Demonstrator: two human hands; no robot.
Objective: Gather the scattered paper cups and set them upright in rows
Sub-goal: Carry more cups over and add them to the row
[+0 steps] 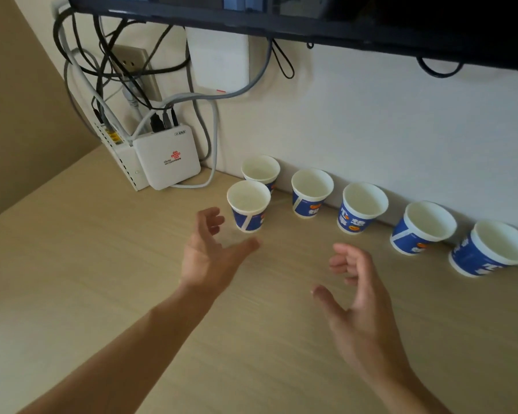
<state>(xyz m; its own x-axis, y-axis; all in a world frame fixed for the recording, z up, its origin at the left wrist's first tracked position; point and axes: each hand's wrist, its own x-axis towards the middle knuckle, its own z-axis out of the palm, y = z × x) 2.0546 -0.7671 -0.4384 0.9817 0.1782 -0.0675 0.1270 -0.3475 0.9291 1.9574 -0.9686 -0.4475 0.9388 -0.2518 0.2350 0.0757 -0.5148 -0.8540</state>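
While cups [360, 217] stand upright | left hand [207, 253], right hand [362, 304] spread, empty | router [166, 159] far-left

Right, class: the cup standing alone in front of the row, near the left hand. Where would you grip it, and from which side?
Grip the front cup round its blue wall under the rim, probably coming from the near left with the left hand. It stands upright, widening upward, and the back cup crowds it behind.

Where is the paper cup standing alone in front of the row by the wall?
In the head view, this blue-and-white paper cup stands upright left of centre, just in front of the row's leftmost cup, beside the left hand.
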